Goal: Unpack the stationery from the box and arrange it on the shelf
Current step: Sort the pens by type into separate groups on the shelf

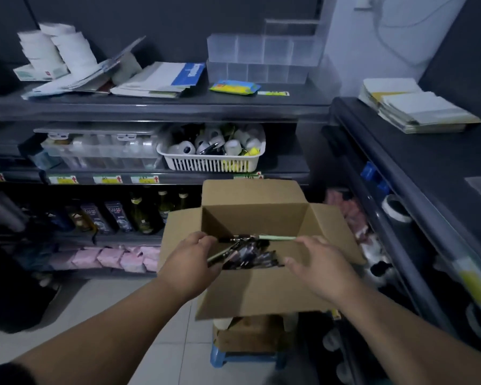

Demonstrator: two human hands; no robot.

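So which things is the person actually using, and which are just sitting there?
Part of the job: cardboard box, pens, left hand gripping pens, right hand, top shelf.
Just lying about: white basket, shampoo bottles, pink packets, paper stacks, blue stool.

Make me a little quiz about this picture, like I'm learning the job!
1. True or false: the cardboard box has its flaps shut.
2. What does the left hand hold? A) pens B) a bottle C) tissue
3. Fill in: the slotted basket above the box is coloured ____.
Key: 1 false; 2 A; 3 white.
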